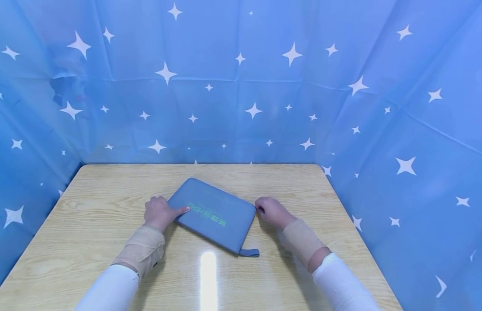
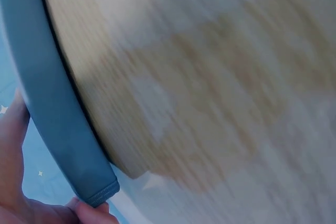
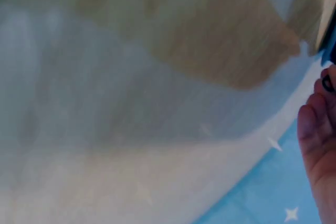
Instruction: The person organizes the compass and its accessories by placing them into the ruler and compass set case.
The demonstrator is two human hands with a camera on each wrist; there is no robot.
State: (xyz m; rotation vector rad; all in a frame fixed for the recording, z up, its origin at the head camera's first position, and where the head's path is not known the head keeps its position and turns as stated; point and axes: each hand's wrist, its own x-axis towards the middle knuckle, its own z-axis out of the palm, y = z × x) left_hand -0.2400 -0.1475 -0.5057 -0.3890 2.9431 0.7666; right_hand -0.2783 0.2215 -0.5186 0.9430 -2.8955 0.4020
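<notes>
A flat blue-grey zip pouch with green lettering lies at a slant on the table. My left hand grips its left end, the thumb on top and the fingers at the edge. In the left wrist view, the pouch's long side stretches above the left hand. At the pouch's far right corner my right hand has its fingers curled and pinches the zipper pull. Part of that dark zipper pull shows by the fingertips of the right hand in the right wrist view.
A short wrist strap sticks out from the pouch's near right corner. The wood-grain table carries a bright light reflection near its front. Blue curtains with white stars stand behind and at both sides.
</notes>
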